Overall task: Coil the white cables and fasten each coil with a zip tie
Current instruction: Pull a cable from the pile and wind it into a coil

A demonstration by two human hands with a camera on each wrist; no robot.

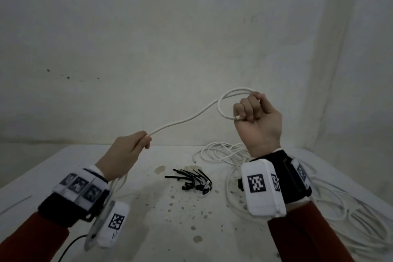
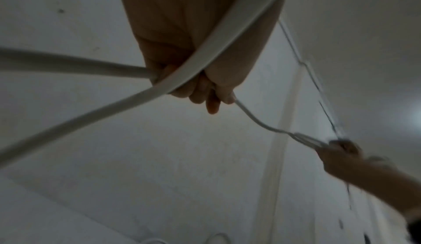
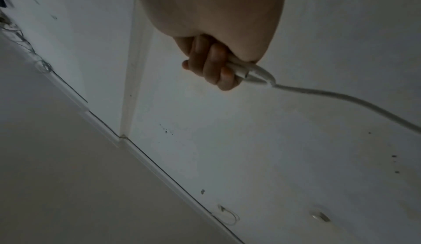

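Observation:
A white cable (image 1: pixel 187 120) stretches in the air between my two hands, above the table. My right hand (image 1: pixel 254 110) is raised at the right and grips the cable's end, with one small loop (image 1: pixel 225 100) curling out of the fist. In the right wrist view the curled fingers (image 3: pixel 214 64) clamp the cable (image 3: pixel 318 93). My left hand (image 1: pixel 136 144), lower at the left, pinches the same cable (image 2: pixel 255 120) farther along. Its slack hangs down under the left wrist. Black zip ties (image 1: pixel 191 178) lie bunched on the table between my arms.
A tangle of more white cables (image 1: pixel 225 153) lies on the stained white table (image 1: pixel 148 215) behind and to the right of my right wrist, spreading to the right edge (image 1: pixel 348 215). A thin black cord (image 1: pixel 70 244) trails below my left wrist. A wall stands close behind.

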